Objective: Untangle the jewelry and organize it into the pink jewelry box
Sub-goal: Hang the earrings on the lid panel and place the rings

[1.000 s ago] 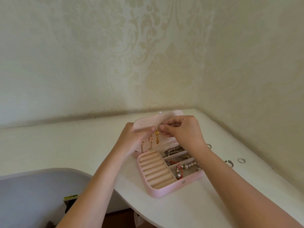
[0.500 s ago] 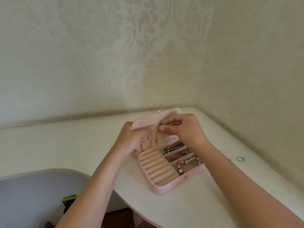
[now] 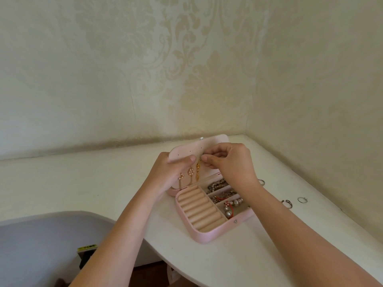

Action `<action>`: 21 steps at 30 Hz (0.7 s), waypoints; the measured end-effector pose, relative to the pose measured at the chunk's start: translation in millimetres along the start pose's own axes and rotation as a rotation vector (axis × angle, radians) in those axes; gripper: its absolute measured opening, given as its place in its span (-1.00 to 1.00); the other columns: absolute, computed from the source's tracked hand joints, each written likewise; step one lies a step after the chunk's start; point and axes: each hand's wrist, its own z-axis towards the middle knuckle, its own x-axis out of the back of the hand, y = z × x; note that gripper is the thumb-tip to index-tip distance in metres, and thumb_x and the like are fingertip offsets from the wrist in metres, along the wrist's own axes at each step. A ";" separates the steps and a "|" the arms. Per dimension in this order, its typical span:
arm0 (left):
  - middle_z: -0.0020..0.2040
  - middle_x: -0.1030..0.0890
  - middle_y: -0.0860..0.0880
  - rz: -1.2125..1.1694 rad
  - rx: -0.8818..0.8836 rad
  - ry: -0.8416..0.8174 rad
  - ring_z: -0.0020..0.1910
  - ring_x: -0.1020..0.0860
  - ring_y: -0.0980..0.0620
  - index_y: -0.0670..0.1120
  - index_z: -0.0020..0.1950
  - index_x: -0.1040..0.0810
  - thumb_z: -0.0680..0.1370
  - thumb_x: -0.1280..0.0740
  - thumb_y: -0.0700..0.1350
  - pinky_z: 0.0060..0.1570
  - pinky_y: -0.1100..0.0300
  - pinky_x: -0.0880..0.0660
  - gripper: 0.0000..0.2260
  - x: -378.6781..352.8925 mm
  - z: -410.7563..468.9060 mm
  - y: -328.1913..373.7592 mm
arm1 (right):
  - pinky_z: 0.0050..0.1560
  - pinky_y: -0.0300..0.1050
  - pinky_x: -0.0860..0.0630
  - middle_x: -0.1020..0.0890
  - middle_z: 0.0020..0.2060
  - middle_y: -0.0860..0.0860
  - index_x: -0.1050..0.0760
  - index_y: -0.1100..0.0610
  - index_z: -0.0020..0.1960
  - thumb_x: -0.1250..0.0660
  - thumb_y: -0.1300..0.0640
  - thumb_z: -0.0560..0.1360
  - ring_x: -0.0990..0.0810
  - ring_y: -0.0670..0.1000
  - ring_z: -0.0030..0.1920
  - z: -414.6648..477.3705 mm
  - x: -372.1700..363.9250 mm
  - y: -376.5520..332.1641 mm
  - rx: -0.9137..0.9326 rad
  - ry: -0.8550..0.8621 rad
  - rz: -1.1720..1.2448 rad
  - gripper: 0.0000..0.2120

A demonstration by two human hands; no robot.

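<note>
A: Pink jewelry box point(image 3: 204, 235) sits open on the white table point(image 3: 62, 183), near the corner of the walls. Its lid point(image 3: 186, 150) stands up at the back, with little holes in it.

B: What are the hands doing?

A: The left hand point(image 3: 167, 172) holds the lid; its grip is closed on the lid's edge, thumb in front. The right hand point(image 3: 230, 162) pinches the top of a gold earring point(image 3: 198, 168) right at the lid. Two flower earrings point(image 3: 190, 172) hang beside it.

B: So what could go wrong?

A: I think the earring could slip. The pin is tiny and the hole is tiny. If the pinch lets go too soon, it may drop into the ring rolls point(image 3: 200, 208) or onto the table.

B: Anything else?

A: The lid could wobble if the left hand lets go, and the hanging earrings might swing and tangle. The bead bracelets point(image 3: 228, 200) lie in the side slots, close under the right wrist, so a sleeve-less arm could still bump them.

B: And the rings?

A: Three small rings point(image 3: 302, 199) lie on the table to the right, outside the box. An elbow could knock them off.
</note>
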 end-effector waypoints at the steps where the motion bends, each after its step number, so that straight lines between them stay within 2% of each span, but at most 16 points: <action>1: -0.10 -0.67 -0.23 -0.004 0.002 0.008 -0.19 -0.60 -0.05 -0.16 -0.12 -0.64 0.29 -0.42 0.02 -0.11 0.07 -0.46 -0.70 -1.3 -0.5 0.1 | -0.17 -0.19 -0.62 -0.67 -0.37 0.10 -0.64 0.19 -0.22 -0.47 0.31 0.37 -0.65 -0.02 -0.33 0.1 0.9 0.4 -0.001 -0.002 -0.009 -0.94; 5: -0.15 -0.69 -0.17 -0.002 -0.009 0.009 -0.19 -0.63 -0.07 -0.14 -0.16 -0.65 0.29 -0.42 0.01 -0.09 0.00 -0.50 -0.75 -3.2 -1.2 0.7 | -0.19 -0.20 -0.61 -0.67 -0.37 0.13 -0.64 0.20 -0.22 -0.48 0.30 0.36 -0.63 -0.01 -0.35 0.4 3.6 0.0 0.020 -0.039 0.014 -0.96; 9: -0.14 -0.69 -0.18 0.000 -0.001 0.000 -0.06 -0.64 -0.19 -0.12 -0.13 -0.66 0.32 -0.45 0.02 0.03 -0.12 -0.52 -0.75 -2.6 1.4 0.7 | -0.24 -0.18 -0.62 -0.65 -0.43 0.07 -0.60 0.22 -0.22 -0.50 0.29 0.34 -0.63 -0.02 -0.39 1.5 1.7 -0.6 -0.021 -0.029 0.082 -0.91; 15: -0.15 -0.70 -0.15 -0.128 0.045 0.023 -0.14 -0.66 -0.12 -0.11 -0.12 -0.67 0.29 -0.45 -0.04 0.00 -0.10 -0.55 -0.77 -6.9 2.4 -2.6 | -0.19 -0.16 -0.63 -0.65 -0.39 0.10 -0.62 0.21 -0.21 -0.47 0.31 0.37 -0.63 0.00 -0.36 2.1 2.3 4.0 -0.021 -0.031 0.069 -0.95; 18: -0.15 -0.69 -0.17 -0.088 0.039 0.016 -0.14 -0.66 -0.12 -0.14 -0.10 -0.66 0.29 -0.45 -0.01 -0.02 -0.08 -0.55 -0.73 -5.9 3.4 -2.3 | -0.22 -0.17 -0.62 -0.66 -0.38 0.15 -0.62 0.25 -0.21 -0.49 0.29 0.35 -0.61 -0.01 -0.38 2.7 2.5 4.4 0.013 -0.019 0.049 -0.93; 21: -0.17 -0.69 -0.15 -0.038 0.027 0.002 -0.19 -0.65 -0.06 -0.13 -0.13 -0.67 0.34 -0.48 -0.03 -0.10 0.02 -0.52 -0.80 -5.3 3.7 -0.7 | -0.29 -0.20 -0.59 -0.64 -0.41 0.14 -0.59 0.28 -0.23 -0.53 0.26 0.31 -0.60 -0.01 -0.41 5.9 3.3 7.4 -0.012 -0.004 0.077 -0.86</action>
